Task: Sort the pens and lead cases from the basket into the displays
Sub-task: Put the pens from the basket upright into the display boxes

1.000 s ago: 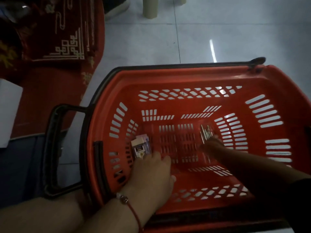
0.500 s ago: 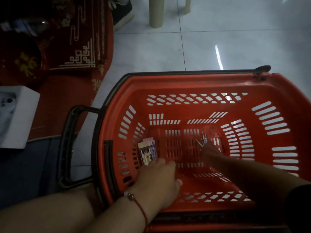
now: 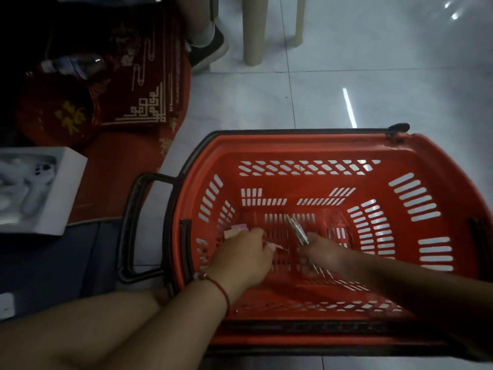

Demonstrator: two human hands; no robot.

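Both my hands are down inside the red plastic basket (image 3: 314, 145) on the tiled floor. My left hand (image 3: 244, 256) covers the small lead cases (image 3: 234, 231) at the basket's left bottom, with its fingers curled round them; only their pale top edges show. My right hand (image 3: 324, 252) grips a bundle of silvery pens (image 3: 297, 228), whose tips stick up and to the left above the fist. The pens' lower ends poke out below that hand.
The basket's black handle (image 3: 133, 225) hangs out on the left. A red patterned mat (image 3: 149, 84) and a white box (image 3: 40, 190) lie to the left. Beige chair legs (image 3: 254, 30) and someone's dark shoe (image 3: 210, 49) stand on the floor beyond.
My left hand has moved forward over the lead cases and closed on them. My right hand has gathered the pens and tilted them leftward. The view has shifted back and up.
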